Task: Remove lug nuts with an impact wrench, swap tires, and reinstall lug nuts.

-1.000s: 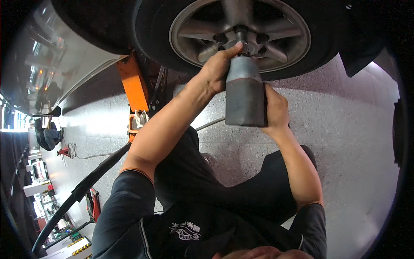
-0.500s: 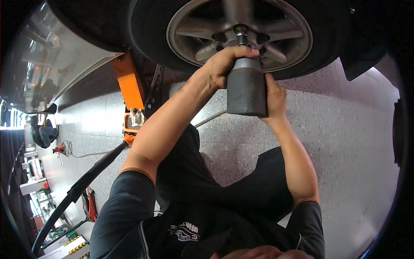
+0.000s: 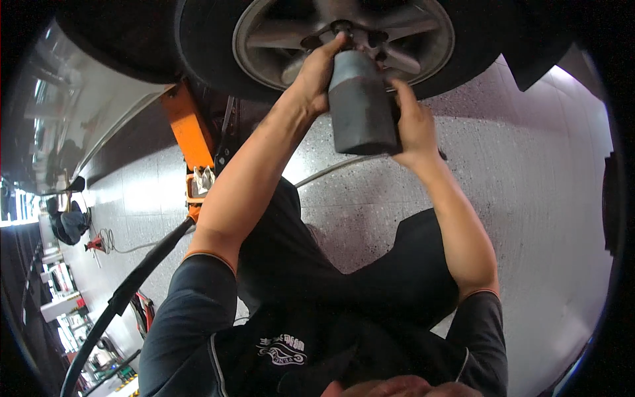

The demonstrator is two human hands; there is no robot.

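An impact wrench (image 3: 362, 112) with a dark grey body and a lighter grey nose points at the hub of a silver wheel (image 3: 278, 38). My left hand (image 3: 313, 78) is closed around the wrench's left side near the nose, one digit reaching along it towards a lug hole. At the tool's right side my right hand (image 3: 417, 126) grips it, with the handle mostly hidden behind the body. The nose end lies just in front of the hub. Whether it touches a lug nut cannot be made out.
The tyre (image 3: 205, 56) surrounds the wheel at the top. An orange floor jack (image 3: 188, 126) with a long black handle (image 3: 135, 281) stands to the left. An air hose (image 3: 331, 170) runs across the speckled floor. Farther left a person (image 3: 68, 221) crouches near a red stand (image 3: 96, 243).
The view has shifted, so the wheel appears farther up and left. The wrench has tilted, its rear swinging rightward relative to its nose. The socket seen before is now hidden.
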